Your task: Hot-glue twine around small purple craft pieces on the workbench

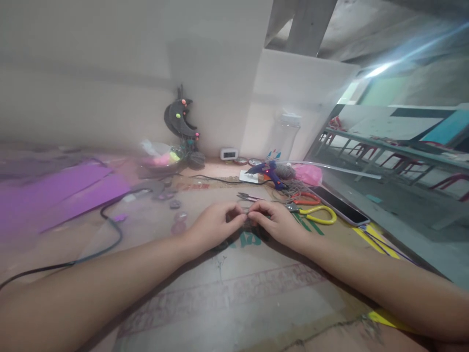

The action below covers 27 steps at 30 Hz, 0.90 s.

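Observation:
My left hand (224,221) and my right hand (275,221) meet at the fingertips over the middle of the cardboard sheet (234,298). Both are closed in a pinch, thumb against fingers. Whatever lies between the fingertips is too small and blurred to name. Just beyond the hands lies a slim pointed metal tool (249,196). Scissors with yellow handles (322,215) rest beside my right hand, and an orange-handled tool (307,198) is behind them. Farther back a blue glue gun (269,171) stands near a white card (249,177).
Purple sheets (84,190) and a dark cable (117,234) lie at the left. A dark crescent-moon ornament (179,120) stands against the wall by a small white digital clock (229,154). A clear bottle (287,137), pink plastic (308,173) and a phone (340,205) are at the right.

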Available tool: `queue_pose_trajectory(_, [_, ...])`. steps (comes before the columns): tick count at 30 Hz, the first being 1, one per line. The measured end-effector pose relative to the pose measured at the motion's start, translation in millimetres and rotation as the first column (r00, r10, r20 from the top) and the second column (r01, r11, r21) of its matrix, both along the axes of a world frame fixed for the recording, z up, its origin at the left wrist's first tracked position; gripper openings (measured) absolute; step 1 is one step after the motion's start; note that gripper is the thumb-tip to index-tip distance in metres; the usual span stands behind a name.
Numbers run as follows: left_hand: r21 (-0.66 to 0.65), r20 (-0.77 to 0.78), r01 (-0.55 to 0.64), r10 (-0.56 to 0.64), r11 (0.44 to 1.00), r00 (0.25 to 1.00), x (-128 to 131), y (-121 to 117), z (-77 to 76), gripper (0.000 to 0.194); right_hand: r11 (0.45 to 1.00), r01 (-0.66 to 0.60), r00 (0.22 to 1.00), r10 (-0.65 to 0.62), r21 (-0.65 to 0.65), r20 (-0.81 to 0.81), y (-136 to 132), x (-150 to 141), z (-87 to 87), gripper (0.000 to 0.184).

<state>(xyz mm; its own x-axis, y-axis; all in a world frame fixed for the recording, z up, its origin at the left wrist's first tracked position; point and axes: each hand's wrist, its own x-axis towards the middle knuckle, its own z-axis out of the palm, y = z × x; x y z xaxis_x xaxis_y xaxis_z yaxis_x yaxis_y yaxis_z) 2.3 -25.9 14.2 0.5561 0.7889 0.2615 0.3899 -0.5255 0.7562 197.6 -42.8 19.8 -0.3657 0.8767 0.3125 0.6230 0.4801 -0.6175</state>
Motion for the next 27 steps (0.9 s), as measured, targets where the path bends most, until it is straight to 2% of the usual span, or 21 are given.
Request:
queue_pose_trajectory(3, [-0.003, -0.005, -0.033, 0.033, 0.999, 0.999, 1.2, -0.3, -0.3, 0.024, 1.0, -0.016, 0.998, 0.016, 0.0, -0.061, 0.1, 0.5, -4.4, 0.018])
queue_pose_trajectory(5, [-0.015, -0.003, -0.057, 0.057, 0.998, 0.998, 2.0, -0.9, 0.0, 0.024, 0.997, 0.032, 0.989, -0.022, 0.067, -0.143, 1.8, 3.2, -3.1, 0.017])
queue_pose_trajectory(7, [-0.052, 0.006, -0.071, 0.071, 0.996, 0.997, 2.2, -1.9, 0.7, 0.025, 0.98, 0.101, 0.983, -0.072, 0.17, -0.171, 6.3, 10.0, 5.2, 0.019])
queue_pose_trajectory(10, [-0.093, 0.032, -0.079, 0.082, 0.993, 0.996, 1.6, -1.8, 1.0, 0.025, 0.962, 0.119, 0.993, -0.121, 0.247, -0.007, 17.6, 28.9, 28.0, 0.016])
queue_pose_trajectory(13, [-0.127, 0.104, -0.087, 0.1, 0.988, 0.989, 1.1, 2.3, -2.0, 0.024, 0.988, 0.045, 0.951, -0.089, 0.15, 0.297, 29.2, 52.2, 48.0, 0.018])
queue_pose_trajectory(15, [-0.156, 0.156, -0.09, 0.114, 0.984, 0.981, 1.0, 6.4, -4.9, 0.024, 0.988, 0.078, 0.891, -0.128, 0.131, 0.435, 34.5, 65.8, 53.6, 0.02])
queue_pose_trajectory(18, [-0.157, 0.19, -0.095, 0.125, 0.983, 0.974, 1.1, 11.3, -8.0, 0.025, 0.984, 0.1, 0.842, -0.162, 0.146, 0.514, 38.3, 79.2, 53.0, 0.022])
queue_pose_trajectory(22, [-0.15, 0.215, -0.093, 0.124, 0.984, 0.969, 1.1, 12.3, -9.2, 0.024, 0.998, 0.046, 0.906, -0.06, 0.042, 0.42, 35.8, 76.8, 44.8, 0.027])
queue_pose_trajectory(25, [-0.176, 0.235, -0.056, 0.097, 0.983, 0.967, 0.7, 10.7, -9.1, 0.025, 0.993, 0.046, 0.98, -0.065, 0.106, 0.189, 25.7, 55.9, 32.4, 0.03])
queue_pose_trajectory(27, [-0.183, 0.229, -0.033, 0.076, 0.982, 0.971, 0.3, 9.6, -8.0, 0.026, 0.991, 0.034, 0.997, -0.043, 0.13, 0.061, 16.4, 37.4, 21.4, 0.032])
